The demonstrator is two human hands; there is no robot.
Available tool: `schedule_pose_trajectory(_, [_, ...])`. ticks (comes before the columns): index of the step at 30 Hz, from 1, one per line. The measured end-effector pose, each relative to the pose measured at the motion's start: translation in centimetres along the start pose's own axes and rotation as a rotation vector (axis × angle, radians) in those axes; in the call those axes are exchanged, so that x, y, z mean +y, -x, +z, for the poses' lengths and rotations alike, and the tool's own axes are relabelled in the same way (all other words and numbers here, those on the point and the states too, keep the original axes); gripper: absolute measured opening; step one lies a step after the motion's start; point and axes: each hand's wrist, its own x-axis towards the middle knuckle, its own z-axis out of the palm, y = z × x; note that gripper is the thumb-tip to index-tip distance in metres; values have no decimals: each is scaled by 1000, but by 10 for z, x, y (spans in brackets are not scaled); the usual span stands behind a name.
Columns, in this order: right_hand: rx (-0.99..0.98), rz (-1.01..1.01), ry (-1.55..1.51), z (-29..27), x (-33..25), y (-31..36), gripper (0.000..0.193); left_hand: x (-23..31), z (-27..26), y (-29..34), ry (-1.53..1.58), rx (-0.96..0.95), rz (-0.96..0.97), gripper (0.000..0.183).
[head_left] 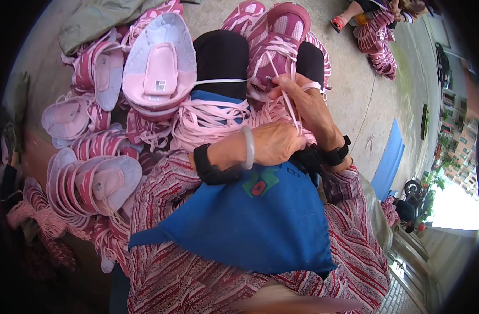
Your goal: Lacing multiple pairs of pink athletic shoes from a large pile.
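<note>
A dark pink sneaker rests on my lap between my black-covered knees, toe pointing away, its pale pink lace partly threaded through the eyelets. My right hand is at the sneaker's collar, thumb and fingers closed on the shoelace. Nearer to me, my left hand is closed in a pinch on the same lace, which runs taut between the hands. Its fingertips are partly hidden. A thick bundle of loose pink laces lies over my lap beside the hands, above a blue apron.
Stacked unsoled shoe uppers stand close on my left, with more piles behind. A grey-green cloth lies at the far left. A blue strip is on the ground at right. Another person sits far right by more shoes.
</note>
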Motion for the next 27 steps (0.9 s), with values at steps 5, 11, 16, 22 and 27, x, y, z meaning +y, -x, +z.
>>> schedule_pose_trajectory(5, [455,-516,479,-26,8,-20,17,9,-23,19,224,63,-135,39])
schedule_pose_trajectory(11, [527,-803,753,-9,15,-54,16,23,-23,46,245,643,-307,39])
schedule_pose_trajectory(16, [195,-446,304,-17,8,-58,18,32,-27,59,-28,728,-276,34])
schedule_pose_trajectory(22, [530,-550,556,-43,22,-67,27,23,-33,73,5,441,-276,20])
schedule_pose_trajectory(27, [337,-235,247,-50,23,-38,26,46,-48,55,350,155,-300,23])
